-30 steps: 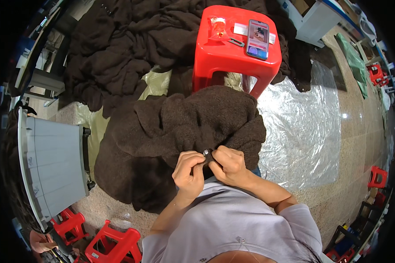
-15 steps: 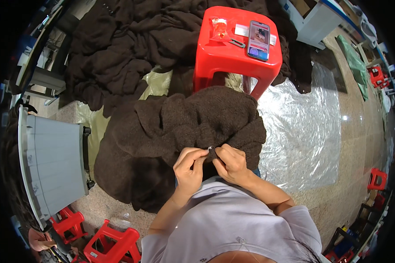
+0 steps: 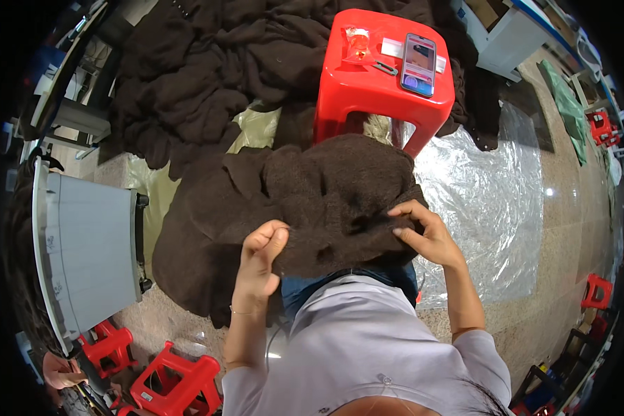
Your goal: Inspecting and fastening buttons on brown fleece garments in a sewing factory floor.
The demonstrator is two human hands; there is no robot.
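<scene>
A bulky dark brown knitted garment [image 3: 312, 187] lies bunched across my lap. At its near left part my left hand [image 3: 258, 256] is closed in a pinch, thumb against forefinger. What sits in that pinch is too small to make out. My right hand [image 3: 430, 236] is on the garment's right side, thumb and fingers apart, fingertips at the cloth's folds. Past the garment, a red plastic stool [image 3: 374, 90] bears a phone [image 3: 418, 66] with a lit screen, small thread snips [image 3: 385, 68] and a clear-and-red packet [image 3: 357, 47].
More dark brown cloth [image 3: 222, 76] is heaped beyond, on yellowish sheeting. Clear plastic film [image 3: 485, 208] covers the floor at right. A grey plastic bin [image 3: 90, 243] on wheels stands at left. Red stools [image 3: 177, 381] are at lower left, near another person's hand [image 3: 61, 373].
My hands were close together, pinching a bit of the brown cloth with something pale. Now they are apart, left hand leftward, right hand rightward with its fingers spread. The view has shifted slightly.
</scene>
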